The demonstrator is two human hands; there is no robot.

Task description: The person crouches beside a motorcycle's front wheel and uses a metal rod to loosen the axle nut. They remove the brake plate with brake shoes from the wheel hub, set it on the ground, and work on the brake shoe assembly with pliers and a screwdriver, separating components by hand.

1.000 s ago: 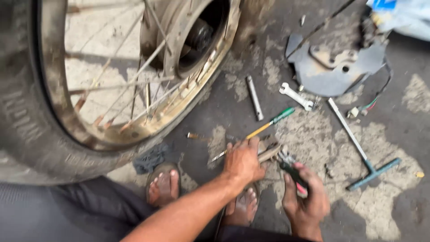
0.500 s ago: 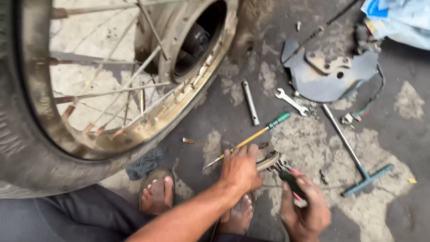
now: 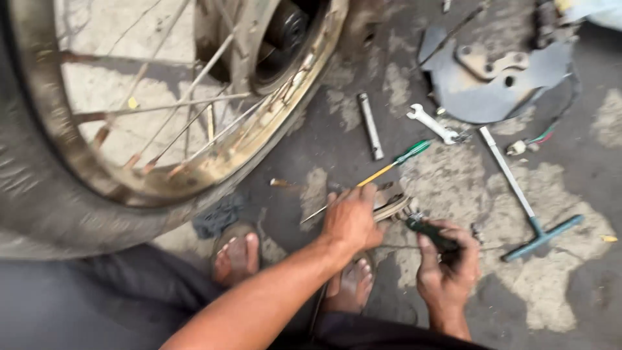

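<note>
My left hand (image 3: 352,220) presses down on a curved, worn metal part (image 3: 391,203) lying on the ground in front of my feet. My right hand (image 3: 448,262) is closed around the dark green handles of pliers (image 3: 424,228), whose jaws point at that metal part. A screwdriver (image 3: 382,170) with a yellow shaft and green handle lies on the ground just beyond my left hand.
A spoked motorcycle wheel with tyre (image 3: 84,214) fills the left. On the stained concrete lie a tube socket (image 3: 370,126), a small spanner (image 3: 433,123), a T-handle wrench (image 3: 521,201) and a grey metal plate (image 3: 486,91). My sandalled feet (image 3: 236,257) are below.
The view has shifted slightly, and both hands stay at the metal part. The right hand with the pliers has edged closer to the left hand.
</note>
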